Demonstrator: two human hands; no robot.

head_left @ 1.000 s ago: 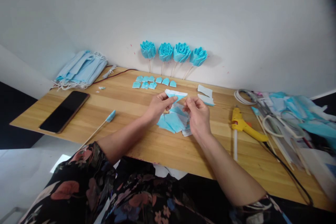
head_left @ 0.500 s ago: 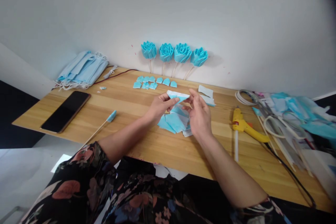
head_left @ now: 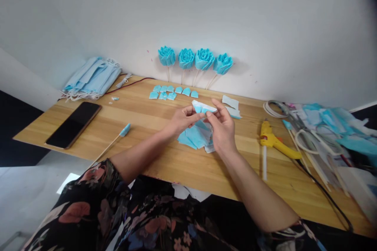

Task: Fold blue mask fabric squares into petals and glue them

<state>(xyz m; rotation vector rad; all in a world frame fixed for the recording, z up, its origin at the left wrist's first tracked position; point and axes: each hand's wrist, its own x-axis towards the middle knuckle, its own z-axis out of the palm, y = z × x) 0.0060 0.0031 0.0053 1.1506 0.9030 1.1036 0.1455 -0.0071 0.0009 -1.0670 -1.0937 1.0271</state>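
Nearest, two bare forearms rise from floral sleeves toward the middle of the wooden surface (head_left: 153, 125). The left hand (head_left: 181, 119) and the right hand (head_left: 222, 127) meet just above a loose pile of blue cut pieces (head_left: 196, 136), and between them they pinch a small folded blue-and-white piece (head_left: 202, 107); the fingers (head_left: 196, 117) of both hands are closed narrowly on its edges, the left from 9 o'clock and the right from 3 o'clock, holding it clear of the pile. At 9 o'clock from the hands a thin stick with a blue tip (head_left: 113, 143) lies flat, and farther the same way rests a dark phone (head_left: 73, 124). At 3 o'clock lies a yellow glue gun (head_left: 275, 140), its black cord (head_left: 326, 196) trailing back toward the near edge, with a heap of elastic loops and blue scraps (head_left: 321, 129) beyond it. Just past the hands at 1 o'clock lie two pale strips (head_left: 231, 106). At 12 o'clock sits a row of small blue petals (head_left: 172, 92). At 10 o'clock, far back, is a stack of blue face masks (head_left: 91, 78). Farthest, four blue roses on sticks (head_left: 194, 59) lean against the white wall (head_left: 265, 27).
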